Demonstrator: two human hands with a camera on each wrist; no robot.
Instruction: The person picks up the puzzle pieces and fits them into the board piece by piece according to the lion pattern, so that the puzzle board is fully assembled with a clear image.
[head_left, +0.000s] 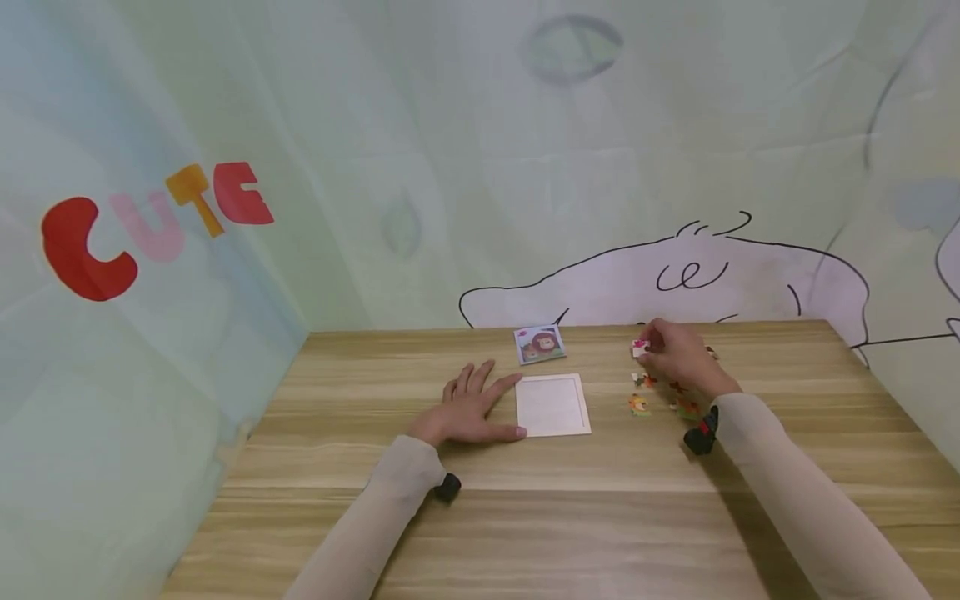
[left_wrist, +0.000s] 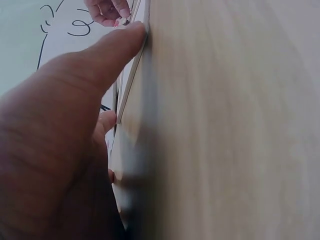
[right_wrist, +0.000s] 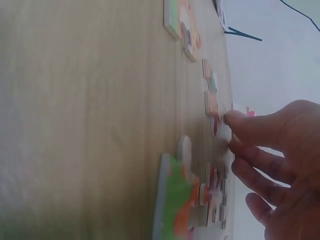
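Observation:
My left hand lies on the table with its fingers spread. Its thumb and index fingertip touch the left edge of a white square puzzle tray. Over to the right, my right hand pinches a white jigsaw piece with a pink patch between thumb and fingers. Below that hand are other jigsaw pieces: an orange and yellow one, a red and green one, and a green and orange one large in the right wrist view. Some pieces are partly hidden by the right hand and wrist.
A square picture card with a lion lies just behind the tray. The wooden table meets a printed cloth backdrop at its far edge. Each wrist carries a small black device, the right one close over the pieces.

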